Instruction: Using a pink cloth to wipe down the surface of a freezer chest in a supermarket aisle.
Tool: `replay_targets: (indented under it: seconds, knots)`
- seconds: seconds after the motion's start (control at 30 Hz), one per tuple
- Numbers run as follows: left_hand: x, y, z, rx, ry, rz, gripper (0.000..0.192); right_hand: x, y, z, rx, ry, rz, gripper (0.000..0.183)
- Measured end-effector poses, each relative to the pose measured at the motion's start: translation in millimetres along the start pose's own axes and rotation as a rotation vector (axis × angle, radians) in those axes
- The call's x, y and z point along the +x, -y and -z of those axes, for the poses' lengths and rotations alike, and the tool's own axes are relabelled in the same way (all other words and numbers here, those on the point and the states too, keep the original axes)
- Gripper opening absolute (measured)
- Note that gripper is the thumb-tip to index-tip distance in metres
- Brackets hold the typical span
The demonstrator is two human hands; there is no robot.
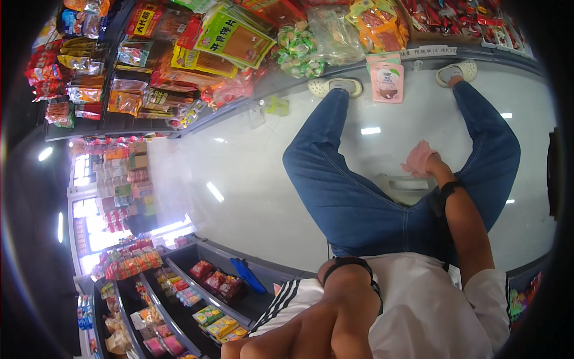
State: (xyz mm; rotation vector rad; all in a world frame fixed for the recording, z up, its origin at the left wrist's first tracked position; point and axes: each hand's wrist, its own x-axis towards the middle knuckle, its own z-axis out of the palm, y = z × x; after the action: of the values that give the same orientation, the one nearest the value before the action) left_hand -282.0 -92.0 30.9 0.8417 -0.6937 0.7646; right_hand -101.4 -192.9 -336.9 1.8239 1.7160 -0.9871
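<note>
My right hand [420, 159] hangs between my knees above the floor, covered by crumpled pink material; I cannot tell whether this is a glove or a held cloth. Just behind it, a pale stool [406, 187] shows between my thighs. My raised left hand [334, 309] looks large and close to the lens at the bottom edge, its fingertips cut off, so its grip is unclear. Black straps circle both arms. A pink snack pouch [386, 85] stands at the shelf's base between my feet, in front of another pouch.
Shelves of bagged snacks, including a green packet [235, 38], run along the top and upper left. A grey shelf unit [179, 309] with boxes and red bags stands at lower left. A green tag-like item [277, 106] is by the shelf base. Bright windows lie at far left.
</note>
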Motion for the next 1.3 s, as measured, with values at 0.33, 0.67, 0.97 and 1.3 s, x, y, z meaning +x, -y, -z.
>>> replay_targets:
  seconds: [0.33, 0.67, 0.97, 1.3]
  knots:
    - [0.7, 6.8, -7.9, 0.071, -0.061, -0.04, 0.01, 2.8, 0.6, -5.5, 0.044, -0.074, -0.029, 0.042]
    - [1.2, 5.3, -1.8, -0.031, -0.012, -0.023, 0.014, -2.6, 1.3, 4.9, -0.035, 0.039, -0.012, 0.045]
    - [-2.8, 4.5, -9.0, 0.005, -0.108, -0.068, 0.016, 1.8, 1.1, -0.1, -0.026, 0.041, -0.002, 0.044]
    - [1.7, 8.3, -0.3, -0.026, -0.062, 0.001, 0.013, -0.5, 1.6, 7.3, 0.001, -0.002, -0.011, 0.046]
